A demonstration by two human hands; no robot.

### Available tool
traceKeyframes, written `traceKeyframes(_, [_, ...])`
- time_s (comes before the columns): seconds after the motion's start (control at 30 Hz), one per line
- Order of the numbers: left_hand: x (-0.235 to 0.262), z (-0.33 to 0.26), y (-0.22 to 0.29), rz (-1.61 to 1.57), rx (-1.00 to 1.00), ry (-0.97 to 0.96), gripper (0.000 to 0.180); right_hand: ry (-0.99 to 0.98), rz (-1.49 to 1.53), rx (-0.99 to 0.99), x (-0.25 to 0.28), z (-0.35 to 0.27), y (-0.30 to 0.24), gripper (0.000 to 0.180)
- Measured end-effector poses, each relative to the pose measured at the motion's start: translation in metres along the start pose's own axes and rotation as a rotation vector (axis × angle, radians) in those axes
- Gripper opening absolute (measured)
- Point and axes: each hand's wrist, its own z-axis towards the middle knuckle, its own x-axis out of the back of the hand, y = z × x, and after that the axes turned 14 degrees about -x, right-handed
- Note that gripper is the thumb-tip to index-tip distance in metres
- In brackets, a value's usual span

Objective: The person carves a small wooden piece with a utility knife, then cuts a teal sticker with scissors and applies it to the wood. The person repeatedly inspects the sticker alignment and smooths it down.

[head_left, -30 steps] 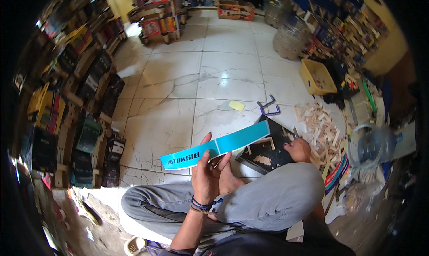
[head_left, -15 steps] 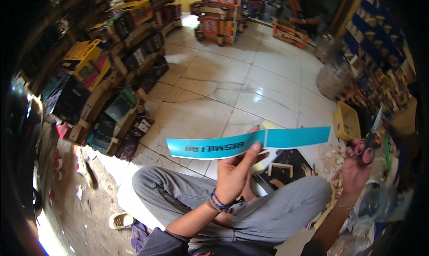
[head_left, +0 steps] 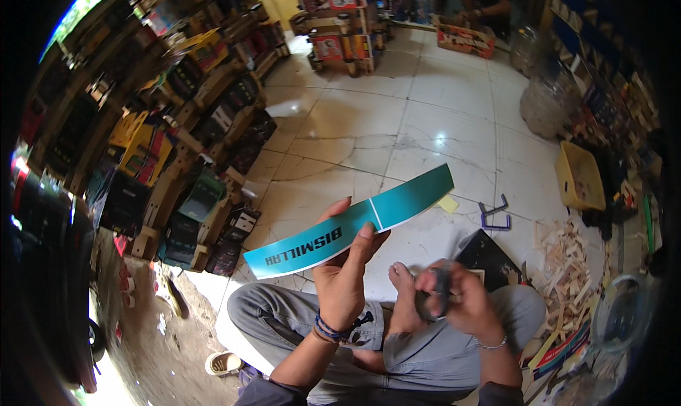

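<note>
My left hand (head_left: 342,285) pinches a long teal printed strip (head_left: 418,192) near its middle, thumb on the near face and fingers behind. A white line crosses the strip beside my thumb, and dark lettering runs along its left part. The strip slopes up to the right and bends slightly. My right hand (head_left: 469,303) is closed around the dark handles of a pair of scissors (head_left: 443,290), to the right of the strip and apart from it. Motion smears the scissors, and I cannot make out their blades.
Behind my right hand lies a black board (head_left: 491,253). Wood offcuts (head_left: 567,264) are heaped at right, below a yellow tub (head_left: 580,175). A purple bracket-shaped piece (head_left: 494,214) lies on the tiles. Stacked wooden toy trucks (head_left: 206,87) line the left; a person's arm (head_left: 489,10) shows far right.
My right hand has brought the scissors from the far right in toward my lap. The strip has moved left and now tilts, its right end raised. The view has shifted.
</note>
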Motion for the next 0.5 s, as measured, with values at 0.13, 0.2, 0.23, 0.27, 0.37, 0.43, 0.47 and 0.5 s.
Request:
traceKeyframes(0.13, [-0.017, -0.003, 0.003, 0.048, -0.006, -0.021, 0.053, 0.01, -0.469, 0.146, -0.013, 0.007, 0.008, 0.051])
traceKeyframes(0.2, [-0.022, -0.006, 0.007, 0.08, 0.018, -0.042, 0.053, -0.031, -0.442, -0.027, -0.014, 0.005, 0.007, 0.045])
traceKeyframes(0.23, [-0.024, -0.007, 0.008, 0.098, 0.032, -0.049, 0.054, -0.065, -0.365, -0.025, -0.013, 0.005, 0.006, 0.045])
traceKeyframes(0.27, [-0.024, -0.009, 0.009, 0.096, 0.037, -0.061, 0.054, -0.095, -0.293, -0.038, -0.012, 0.004, 0.006, 0.045])
traceKeyframes(0.37, [-0.025, -0.012, 0.009, 0.219, 0.088, -0.071, 0.055, -0.117, -0.25, 0.054, -0.008, 0.006, 0.008, 0.053])
traceKeyframes(0.43, [-0.025, -0.015, 0.011, 0.205, 0.096, -0.129, 0.056, -0.113, -0.262, 0.111, -0.008, 0.01, 0.012, 0.056])
traceKeyframes(0.47, [-0.024, -0.016, 0.012, 0.21, 0.111, -0.144, 0.056, -0.107, -0.265, 0.103, -0.008, 0.01, 0.014, 0.057])
traceKeyframes(0.5, [-0.024, -0.016, 0.012, 0.203, 0.112, -0.152, 0.056, -0.1, -0.27, 0.094, -0.006, 0.01, 0.016, 0.057])
